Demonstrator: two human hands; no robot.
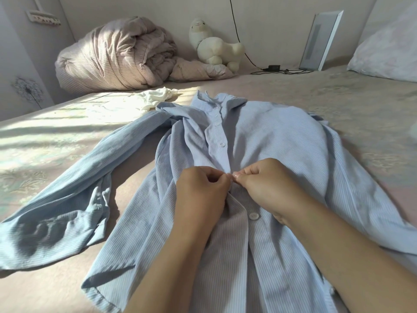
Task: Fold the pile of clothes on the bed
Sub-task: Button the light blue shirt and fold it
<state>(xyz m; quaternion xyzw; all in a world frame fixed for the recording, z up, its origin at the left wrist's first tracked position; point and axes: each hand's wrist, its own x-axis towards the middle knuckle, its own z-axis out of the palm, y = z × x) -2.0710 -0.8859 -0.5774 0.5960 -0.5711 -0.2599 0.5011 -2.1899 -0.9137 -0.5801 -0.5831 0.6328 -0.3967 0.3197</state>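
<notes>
A light blue striped button-up shirt lies front up on the bed, collar toward the far side. Its left sleeve stretches out to the left. My left hand and my right hand meet at the shirt's button placket in the middle. Both pinch the fabric there with thumb and fingertips, at a button that the fingers hide. Other buttons show above and below the hands. A crumpled white garment lies beyond the shirt's collar.
A rolled-up beige duvet sits at the far left by the wall. A white plush toy leans against the wall, with a black cable and adapter and a white panel to its right. A pillow lies at far right.
</notes>
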